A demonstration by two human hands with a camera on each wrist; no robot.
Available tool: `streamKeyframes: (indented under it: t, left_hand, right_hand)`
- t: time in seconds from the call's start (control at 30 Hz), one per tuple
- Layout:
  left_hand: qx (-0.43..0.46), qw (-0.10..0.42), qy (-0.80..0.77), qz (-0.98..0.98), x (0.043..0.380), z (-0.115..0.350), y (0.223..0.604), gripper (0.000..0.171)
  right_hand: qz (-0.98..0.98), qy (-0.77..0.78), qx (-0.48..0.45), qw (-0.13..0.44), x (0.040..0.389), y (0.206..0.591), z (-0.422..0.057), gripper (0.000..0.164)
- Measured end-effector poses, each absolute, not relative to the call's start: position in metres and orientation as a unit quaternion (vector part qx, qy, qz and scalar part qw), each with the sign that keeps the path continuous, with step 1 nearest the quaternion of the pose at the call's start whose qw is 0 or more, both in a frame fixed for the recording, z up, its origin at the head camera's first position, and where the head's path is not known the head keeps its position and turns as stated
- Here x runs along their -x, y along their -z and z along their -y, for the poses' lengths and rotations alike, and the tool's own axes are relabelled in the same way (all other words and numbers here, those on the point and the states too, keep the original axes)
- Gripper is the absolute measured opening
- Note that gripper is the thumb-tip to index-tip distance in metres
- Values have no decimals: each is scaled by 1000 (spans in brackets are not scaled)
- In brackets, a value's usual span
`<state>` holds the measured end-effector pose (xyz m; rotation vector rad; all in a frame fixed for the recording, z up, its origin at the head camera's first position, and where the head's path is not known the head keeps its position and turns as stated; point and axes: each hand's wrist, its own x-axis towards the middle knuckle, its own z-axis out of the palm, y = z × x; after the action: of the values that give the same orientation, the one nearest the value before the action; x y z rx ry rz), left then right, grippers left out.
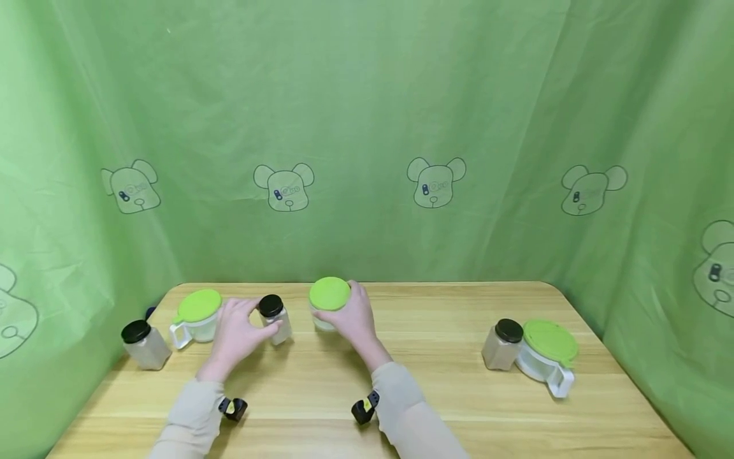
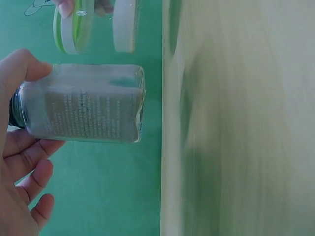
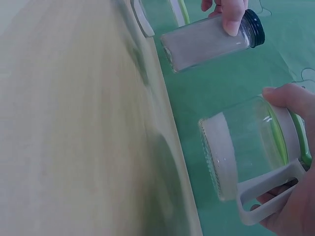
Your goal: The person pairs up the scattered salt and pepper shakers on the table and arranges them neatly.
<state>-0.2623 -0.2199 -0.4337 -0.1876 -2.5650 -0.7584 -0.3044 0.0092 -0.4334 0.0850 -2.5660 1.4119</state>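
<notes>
Left of centre in the head view, the left hand (image 1: 237, 328) pinches a jar (image 1: 281, 328) near its black cap, thumb opposite fingers, its outer fingers bent and free. Near the centre, the right hand (image 1: 354, 315) spreads around a pot (image 1: 329, 294) by its green lid, thumb and fingers curled on opposite sides. Both bases hang clear of the table (image 1: 430, 395) in the wrist views. At lower left are a second jar (image 1: 150, 349) and second pot (image 1: 197, 307); at lower right, a third jar (image 1: 499, 349) beside a third pot (image 1: 550, 341).
</notes>
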Motion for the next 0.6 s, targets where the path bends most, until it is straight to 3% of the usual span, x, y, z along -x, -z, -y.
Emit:
streamKeyframes:
  t: [0.6]
  left_hand:
    - [80, 207, 275, 935, 272, 200, 429, 65]
  right_hand:
    - [859, -491, 31, 140, 293, 441, -36, 94]
